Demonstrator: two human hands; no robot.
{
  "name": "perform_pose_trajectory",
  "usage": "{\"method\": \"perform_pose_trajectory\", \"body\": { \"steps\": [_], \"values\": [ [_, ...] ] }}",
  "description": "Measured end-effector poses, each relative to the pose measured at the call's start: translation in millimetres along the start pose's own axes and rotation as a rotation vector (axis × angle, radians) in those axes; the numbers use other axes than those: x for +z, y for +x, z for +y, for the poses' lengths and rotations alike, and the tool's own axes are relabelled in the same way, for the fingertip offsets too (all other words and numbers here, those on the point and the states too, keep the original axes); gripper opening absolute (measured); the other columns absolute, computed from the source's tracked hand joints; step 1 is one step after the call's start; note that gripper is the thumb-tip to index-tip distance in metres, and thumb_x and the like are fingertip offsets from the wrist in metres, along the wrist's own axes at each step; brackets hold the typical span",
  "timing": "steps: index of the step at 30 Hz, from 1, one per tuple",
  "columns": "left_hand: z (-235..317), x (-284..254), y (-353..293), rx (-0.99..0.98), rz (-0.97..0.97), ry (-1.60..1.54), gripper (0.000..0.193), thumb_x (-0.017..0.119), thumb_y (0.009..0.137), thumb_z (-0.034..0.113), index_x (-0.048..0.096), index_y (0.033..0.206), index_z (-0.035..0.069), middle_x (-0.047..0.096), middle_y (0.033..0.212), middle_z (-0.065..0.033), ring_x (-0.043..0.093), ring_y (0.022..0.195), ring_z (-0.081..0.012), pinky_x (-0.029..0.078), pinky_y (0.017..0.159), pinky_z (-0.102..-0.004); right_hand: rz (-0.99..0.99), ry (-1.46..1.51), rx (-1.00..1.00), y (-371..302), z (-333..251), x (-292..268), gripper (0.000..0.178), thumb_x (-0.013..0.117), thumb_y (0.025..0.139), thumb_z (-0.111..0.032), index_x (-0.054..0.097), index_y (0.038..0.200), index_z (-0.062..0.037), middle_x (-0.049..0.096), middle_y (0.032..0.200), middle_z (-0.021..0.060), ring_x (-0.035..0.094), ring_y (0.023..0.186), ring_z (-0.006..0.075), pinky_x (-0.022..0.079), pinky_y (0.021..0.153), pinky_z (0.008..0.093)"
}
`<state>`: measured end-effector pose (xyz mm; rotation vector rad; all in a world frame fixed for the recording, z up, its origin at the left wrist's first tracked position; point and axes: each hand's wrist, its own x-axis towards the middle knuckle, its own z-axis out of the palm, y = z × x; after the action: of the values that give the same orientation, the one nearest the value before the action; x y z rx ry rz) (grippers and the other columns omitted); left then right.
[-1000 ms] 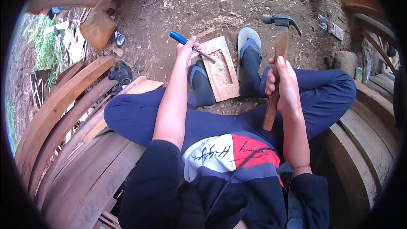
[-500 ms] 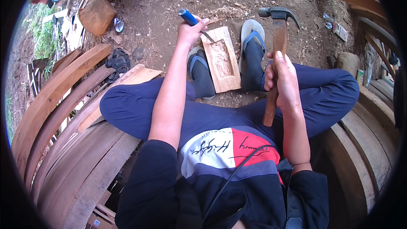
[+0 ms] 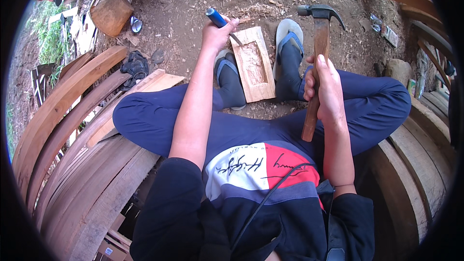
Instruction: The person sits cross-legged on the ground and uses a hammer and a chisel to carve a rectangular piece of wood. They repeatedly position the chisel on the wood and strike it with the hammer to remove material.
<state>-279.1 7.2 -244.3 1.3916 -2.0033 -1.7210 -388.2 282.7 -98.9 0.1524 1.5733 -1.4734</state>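
Note:
My left hand [image 3: 217, 33] is wrapped round the blue handle of a chisel [image 3: 216, 18]. The chisel slants, its dark blade reaching the upper left corner of the hollow in a pale wooden block [image 3: 266, 91]. That hollow is a rough rectangular recess with chipped walls and floor. The block lies on the ground between my feet. My right hand [image 3: 325, 87] grips the wooden handle of a claw hammer [image 3: 321, 43] around its middle. Its dark metal head points away from me, raised to the right of the block and apart from the chisel.
My sandalled feet [image 3: 290, 67] flank the block. Curved planks [image 3: 72, 111] lean at the left, and boards [image 3: 420, 150] lie at the right. A wood stump [image 3: 111, 15] stands far left. Wood chips litter the dirt ground [image 3: 193, 0]. A plastic bottle [image 3: 389, 35] lies far right.
The hammer has shifted slightly to the right and toward me at its head end. The chisel stays at the same corner of the recess; both grips are unchanged.

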Motion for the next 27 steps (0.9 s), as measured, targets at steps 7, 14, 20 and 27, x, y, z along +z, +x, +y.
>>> {"method": "perform_pose_trajectory", "body": {
  "steps": [7, 14, 20, 27],
  "values": [
    [0.9, -0.1, -2.1, -0.009, 0.01, -0.04, 0.025, 0.08, 0.083, 0.026, 0.062, 0.089, 0.009, 0.07, 0.086, -0.0045, 0.071, 0.08, -0.0137, 0.056, 0.064, -0.0246, 0.001, 0.003, -0.003, -0.4, 0.2, 0.4, 0.03, 0.043, 0.104, -0.036, 0.052, 0.107, -0.0074, 0.044, 0.065, -0.003, 0.041, 0.048, 0.005, 0.038, 0.045, 0.0228],
    [5.8, 5.5, -5.7, 0.02, 0.029, 0.012, 0.025, 0.081, 0.082, 0.026, 0.065, 0.085, 0.007, 0.07, 0.081, -0.0042, 0.069, 0.075, -0.0123, 0.054, 0.065, -0.0257, 0.004, -0.011, -0.01, 0.7, 1.0, -0.3, 0.031, 0.043, 0.104, -0.036, 0.052, 0.108, -0.0069, 0.045, 0.064, -0.0026, 0.042, 0.048, 0.0049, 0.038, 0.045, 0.0226],
    [-1.9, 5.5, -4.5, 0.05, 0.056, -0.004, 0.025, 0.081, 0.081, 0.024, 0.068, 0.078, 0.004, 0.071, 0.075, -0.0037, 0.067, 0.071, -0.0129, 0.052, 0.068, -0.0288, 0.007, -0.034, -0.024, 0.1, 1.6, 0.0, 0.031, 0.042, 0.104, -0.036, 0.052, 0.107, -0.0063, 0.045, 0.064, -0.0026, 0.042, 0.048, 0.0049, 0.038, 0.045, 0.0224],
    [-0.7, 4.7, -6.2, 0.042, 0.043, -0.008, 0.024, 0.079, 0.084, 0.026, 0.064, 0.088, 0.007, 0.07, 0.081, -0.0048, 0.069, 0.076, -0.0114, 0.053, 0.061, -0.0229, 0.007, -0.031, -0.02, 0.0, 1.8, -0.1, 0.031, 0.043, 0.105, -0.035, 0.053, 0.108, -0.0061, 0.046, 0.064, -0.0028, 0.042, 0.048, 0.0045, 0.038, 0.045, 0.022]
  ]
}}
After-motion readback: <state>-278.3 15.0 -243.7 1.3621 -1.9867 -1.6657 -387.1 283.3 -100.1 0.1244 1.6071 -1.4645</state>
